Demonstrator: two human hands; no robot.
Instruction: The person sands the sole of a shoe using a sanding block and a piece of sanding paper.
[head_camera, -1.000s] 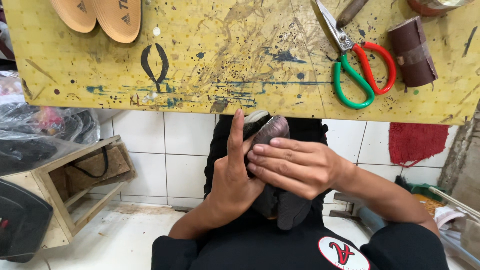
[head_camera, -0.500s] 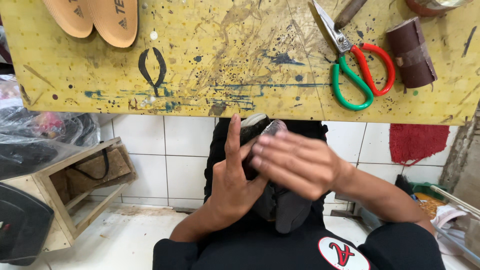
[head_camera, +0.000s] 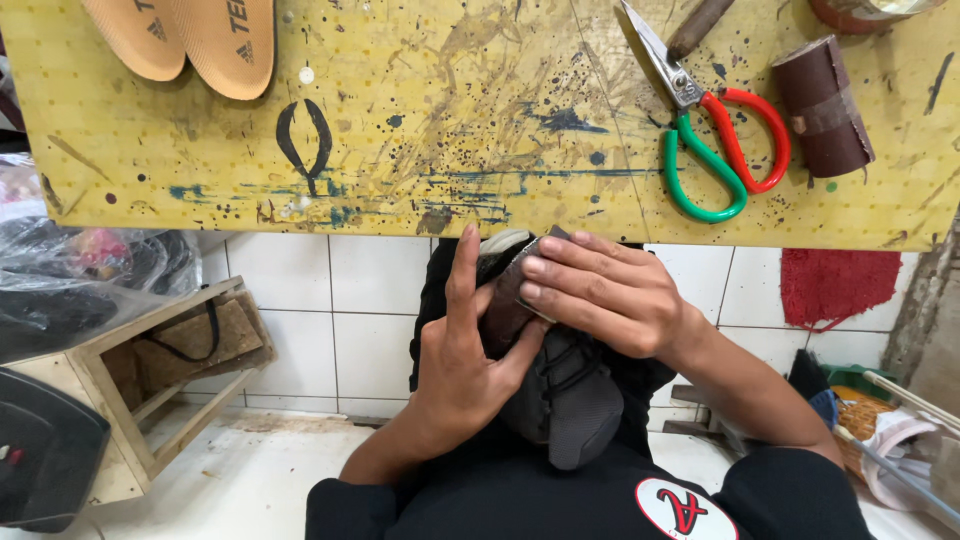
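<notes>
My left hand (head_camera: 465, 370) cradled the dark shoe (head_camera: 560, 400) while my right hand (head_camera: 600, 295), fingers pressed flat together, held a sanding strip (head_camera: 505, 300) against its heel. I judged the rubbing partway done; the scissors (head_camera: 715, 140) on the yellow bench (head_camera: 450, 120) lay untouched.

The shoe (head_camera: 560, 400) held between the left hand (head_camera: 470, 370) and right hand (head_camera: 610, 295) is dark matt knit cloth with a paler rubbery sole edge. The workbench top (head_camera: 450, 110) looks like painted yellow board, scuffed, scratched and ink-spotted. The scissors (head_camera: 700, 120) have bright metal blades and glossy plastic handles (one red, one green). The roll (head_camera: 822, 105) beside them looks like rough brown abrasive paper. The insoles (head_camera: 190, 35) seem smooth tan foam; the crate (head_camera: 140, 390) is raw wood
</notes>
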